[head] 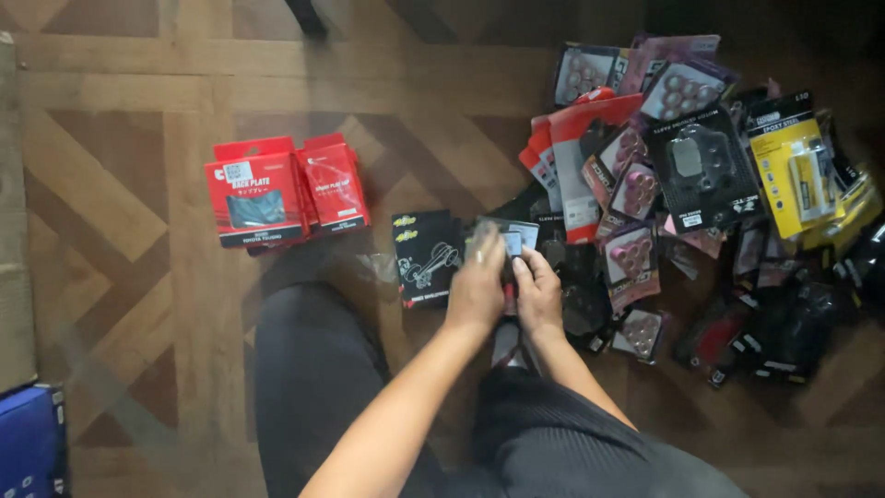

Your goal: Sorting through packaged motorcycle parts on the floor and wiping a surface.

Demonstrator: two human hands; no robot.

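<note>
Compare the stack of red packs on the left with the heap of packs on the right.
The red packs are few, alike in colour and tidily overlapped; the heap is large, mixed in colour and jumbled. The red packs lie apart from both hands; the heap reaches the right hand. Both lie on the wooden floor.

We see red boxes (286, 189) far left | yellow blister pack (793, 166) far right | blue box (29, 441) near left | wood floor (111, 231)

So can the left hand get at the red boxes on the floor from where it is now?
Probably yes: the left hand is busy on a small packet with the right hand, but only bare floor lies before the red boxes.
</note>
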